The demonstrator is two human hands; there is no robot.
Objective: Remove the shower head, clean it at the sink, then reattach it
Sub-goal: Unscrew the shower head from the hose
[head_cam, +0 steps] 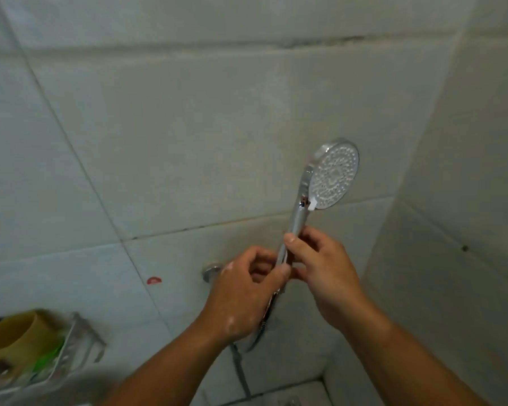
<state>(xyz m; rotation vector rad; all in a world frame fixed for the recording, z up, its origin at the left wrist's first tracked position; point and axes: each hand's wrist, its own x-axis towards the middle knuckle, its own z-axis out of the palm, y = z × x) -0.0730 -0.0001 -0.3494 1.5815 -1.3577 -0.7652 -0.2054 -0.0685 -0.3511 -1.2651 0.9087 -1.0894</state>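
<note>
A chrome shower head [333,174] with a round white spray face stands upright in front of the tiled wall, its face turned toward me and to the right. My right hand [320,269] grips the chrome handle [296,222] from the right, thumb on its front. My left hand [247,291] pinches the bottom end of the handle, where the metal hose [266,320] joins. The joint itself is hidden by my fingers. The hose hangs down below my left hand.
A round chrome wall fitting [210,271] sits just left of my left hand. A wire shelf [77,341] at the lower left carries a yellow mug [15,338] and green items. A wall corner runs down the right side. A pipe [241,370] descends below.
</note>
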